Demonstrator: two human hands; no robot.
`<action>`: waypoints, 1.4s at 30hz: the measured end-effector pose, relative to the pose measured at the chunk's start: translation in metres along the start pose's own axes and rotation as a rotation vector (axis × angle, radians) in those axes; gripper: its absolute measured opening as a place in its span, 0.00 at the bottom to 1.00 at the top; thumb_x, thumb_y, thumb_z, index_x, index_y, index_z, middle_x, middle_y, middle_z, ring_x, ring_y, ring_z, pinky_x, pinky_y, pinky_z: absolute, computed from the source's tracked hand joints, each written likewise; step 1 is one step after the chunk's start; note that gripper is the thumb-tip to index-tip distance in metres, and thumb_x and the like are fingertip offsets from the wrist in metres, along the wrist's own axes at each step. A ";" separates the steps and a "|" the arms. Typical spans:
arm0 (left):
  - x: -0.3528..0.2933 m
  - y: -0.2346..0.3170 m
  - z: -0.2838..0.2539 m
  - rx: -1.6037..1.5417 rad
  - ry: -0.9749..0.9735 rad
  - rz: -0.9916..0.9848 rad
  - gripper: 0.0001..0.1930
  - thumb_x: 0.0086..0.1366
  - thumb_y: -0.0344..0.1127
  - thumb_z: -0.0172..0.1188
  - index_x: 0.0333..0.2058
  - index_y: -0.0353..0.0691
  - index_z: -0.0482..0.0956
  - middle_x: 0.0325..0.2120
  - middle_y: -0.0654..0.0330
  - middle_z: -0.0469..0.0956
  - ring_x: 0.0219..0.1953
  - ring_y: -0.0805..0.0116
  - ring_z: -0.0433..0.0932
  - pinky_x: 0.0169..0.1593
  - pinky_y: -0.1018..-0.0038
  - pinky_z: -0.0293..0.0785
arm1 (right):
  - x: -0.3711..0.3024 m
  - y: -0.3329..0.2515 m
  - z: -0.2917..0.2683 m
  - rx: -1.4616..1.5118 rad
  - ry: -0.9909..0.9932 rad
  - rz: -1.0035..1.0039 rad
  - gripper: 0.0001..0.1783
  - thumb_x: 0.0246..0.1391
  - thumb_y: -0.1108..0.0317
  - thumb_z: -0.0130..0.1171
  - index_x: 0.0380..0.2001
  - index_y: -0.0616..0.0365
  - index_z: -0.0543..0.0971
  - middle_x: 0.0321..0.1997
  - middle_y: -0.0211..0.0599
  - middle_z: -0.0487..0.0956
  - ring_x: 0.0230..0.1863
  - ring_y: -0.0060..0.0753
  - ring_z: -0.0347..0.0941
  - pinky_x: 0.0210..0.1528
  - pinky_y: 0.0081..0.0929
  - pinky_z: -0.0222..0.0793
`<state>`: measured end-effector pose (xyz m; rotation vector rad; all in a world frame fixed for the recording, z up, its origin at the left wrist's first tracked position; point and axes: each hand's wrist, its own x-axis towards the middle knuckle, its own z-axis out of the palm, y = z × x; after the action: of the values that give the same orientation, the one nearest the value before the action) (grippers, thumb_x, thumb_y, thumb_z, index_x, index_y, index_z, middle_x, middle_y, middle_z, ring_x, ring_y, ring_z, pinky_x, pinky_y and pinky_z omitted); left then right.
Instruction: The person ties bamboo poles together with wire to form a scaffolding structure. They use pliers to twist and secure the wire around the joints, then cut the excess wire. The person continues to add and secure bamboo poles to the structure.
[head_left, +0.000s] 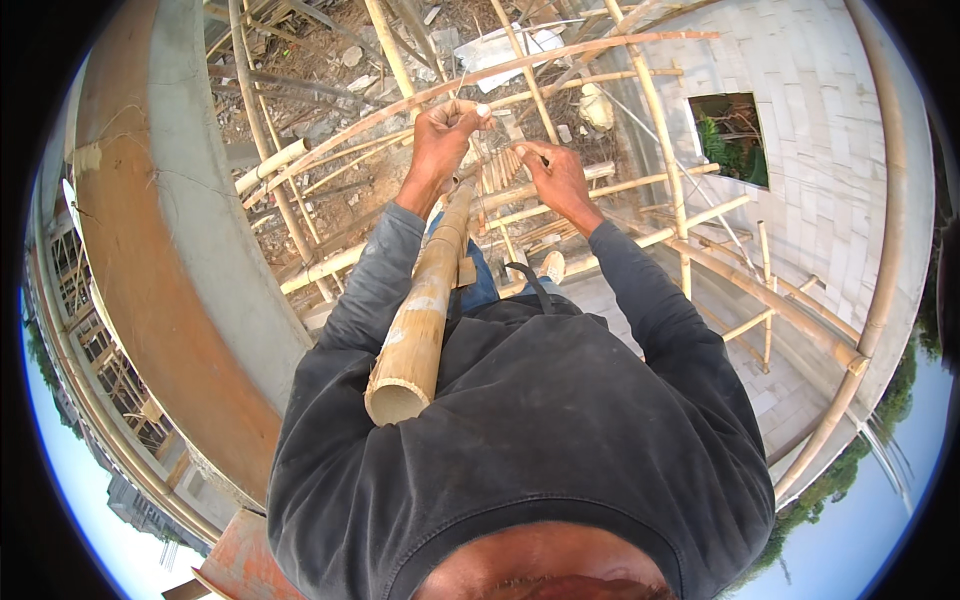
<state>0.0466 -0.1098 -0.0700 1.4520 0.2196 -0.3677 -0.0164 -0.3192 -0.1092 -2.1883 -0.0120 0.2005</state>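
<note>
My left hand (445, 145) is raised in front of me, thumb and fingers pinched together close under a long, curved, reddish pole (560, 55). A little to its right, my right hand (562, 182) is also closed in a pinch. What the fingers hold is too thin or small to make out. A thick bamboo pole (425, 310) stands nearly upright against my chest, below my left hand, its cut hollow end towards me. Neither hand grips it.
Bamboo scaffold poles (655, 140) cross below and ahead of me, over rubble-strewn ground (350, 60). A concrete beam (215, 190) runs along my left. At right is a pale block wall (830, 120) with a square opening (728, 140). My shoe (552, 265) shows below.
</note>
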 end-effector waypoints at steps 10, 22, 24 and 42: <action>0.012 -0.010 -0.007 0.205 0.009 0.095 0.05 0.68 0.31 0.69 0.37 0.35 0.85 0.30 0.59 0.87 0.35 0.74 0.84 0.42 0.73 0.79 | 0.015 -0.077 -0.081 0.310 -0.080 0.076 0.19 0.66 0.55 0.66 0.46 0.60 0.90 0.27 0.31 0.83 0.28 0.22 0.70 0.34 0.29 0.69; -0.007 0.006 0.001 -0.194 -0.149 -0.134 0.11 0.70 0.37 0.70 0.47 0.40 0.84 0.35 0.63 0.89 0.16 0.90 0.63 0.17 0.85 0.56 | 0.016 -0.058 -0.077 0.371 0.295 0.000 0.11 0.65 0.69 0.67 0.45 0.65 0.89 0.38 0.28 0.86 0.39 0.14 0.75 0.41 0.19 0.72; -0.004 0.003 0.005 -0.211 -0.175 -0.093 0.12 0.70 0.37 0.69 0.48 0.40 0.84 0.38 0.61 0.90 0.18 0.89 0.66 0.19 0.85 0.59 | 0.018 -0.058 -0.077 0.362 0.318 -0.024 0.11 0.65 0.70 0.67 0.45 0.65 0.88 0.38 0.27 0.86 0.39 0.14 0.75 0.40 0.18 0.72; -0.015 0.007 0.015 -0.220 -0.205 -0.124 0.16 0.75 0.43 0.62 0.51 0.38 0.85 0.43 0.62 0.88 0.22 0.84 0.64 0.27 0.83 0.70 | 0.014 -0.080 -0.096 0.293 0.190 -0.167 0.06 0.63 0.73 0.66 0.40 0.64 0.88 0.33 0.26 0.82 0.31 0.09 0.67 0.28 0.17 0.61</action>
<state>0.0342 -0.1228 -0.0561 1.1781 0.1789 -0.5719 0.0173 -0.3479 0.0085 -1.8946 -0.0546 -0.0957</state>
